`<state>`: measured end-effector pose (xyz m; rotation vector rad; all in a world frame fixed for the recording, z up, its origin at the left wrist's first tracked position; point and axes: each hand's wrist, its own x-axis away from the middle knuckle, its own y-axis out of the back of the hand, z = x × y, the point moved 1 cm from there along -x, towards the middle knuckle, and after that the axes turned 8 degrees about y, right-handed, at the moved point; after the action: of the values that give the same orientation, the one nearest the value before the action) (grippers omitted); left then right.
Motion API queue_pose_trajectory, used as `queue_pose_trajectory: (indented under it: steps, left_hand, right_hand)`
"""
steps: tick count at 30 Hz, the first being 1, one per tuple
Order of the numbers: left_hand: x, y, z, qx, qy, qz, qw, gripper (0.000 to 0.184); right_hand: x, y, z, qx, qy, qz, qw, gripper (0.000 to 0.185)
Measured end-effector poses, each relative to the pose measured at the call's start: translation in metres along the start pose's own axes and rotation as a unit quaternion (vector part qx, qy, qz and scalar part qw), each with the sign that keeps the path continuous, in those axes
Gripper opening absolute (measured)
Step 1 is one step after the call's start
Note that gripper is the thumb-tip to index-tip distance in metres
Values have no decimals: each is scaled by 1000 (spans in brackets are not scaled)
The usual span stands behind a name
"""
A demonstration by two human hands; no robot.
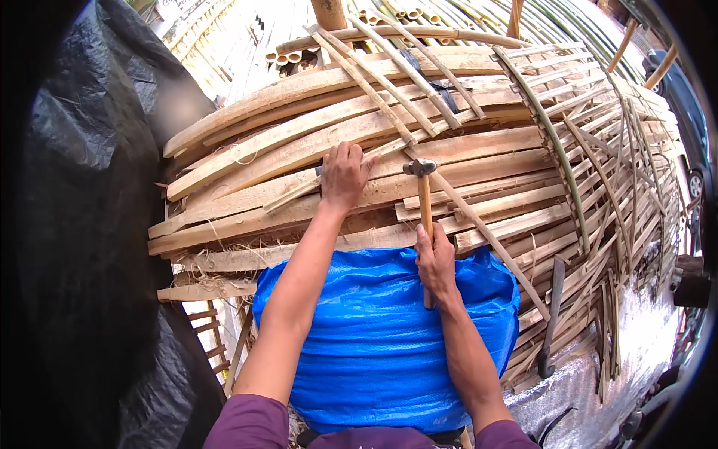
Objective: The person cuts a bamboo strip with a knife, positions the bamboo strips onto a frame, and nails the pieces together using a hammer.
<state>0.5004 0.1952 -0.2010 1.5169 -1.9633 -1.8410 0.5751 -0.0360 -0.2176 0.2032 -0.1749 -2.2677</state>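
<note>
My right hand is closed around the wooden handle of a hammer, which stands nearly upright with its metal head at the top. My left hand is curled over a narrow bamboo strip that lies slantwise across the planks. A small dark piece shows at the left edge of that hand; its kind is hidden. Under both hands spread long wooden planks. The hammer head hangs just right of the left hand, over a thin slat running down to the right.
A blue tarp covers my lap. Several loose slats lie across the far planks. On the right are a bamboo lattice and a dark long-bladed tool. Black plastic sheeting hangs at left. Bamboo poles lie behind.
</note>
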Motion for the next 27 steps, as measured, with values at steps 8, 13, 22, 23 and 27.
queue_pose_trajectory:
  steps: [8,13,22,23,27]
  left_hand:
    - [-14,-18,6,-5,98,-8,995,27]
    - [-19,-1,-11,-29,224,161,961,36]
    - [-20,-8,-7,-35,237,130,962,52]
    - [-20,-8,-6,-36,244,132,960,52]
    - [-18,-11,-4,-43,214,114,969,52]
  right_hand:
    - [-8,-2,13,82,27,6,996,31]
    - [-31,-1,46,129,120,7,984,23]
    - [-57,-16,35,201,113,21,973,27]
    - [-58,-13,41,194,117,17,974,27]
    - [-62,-1,93,180,215,-28,959,23]
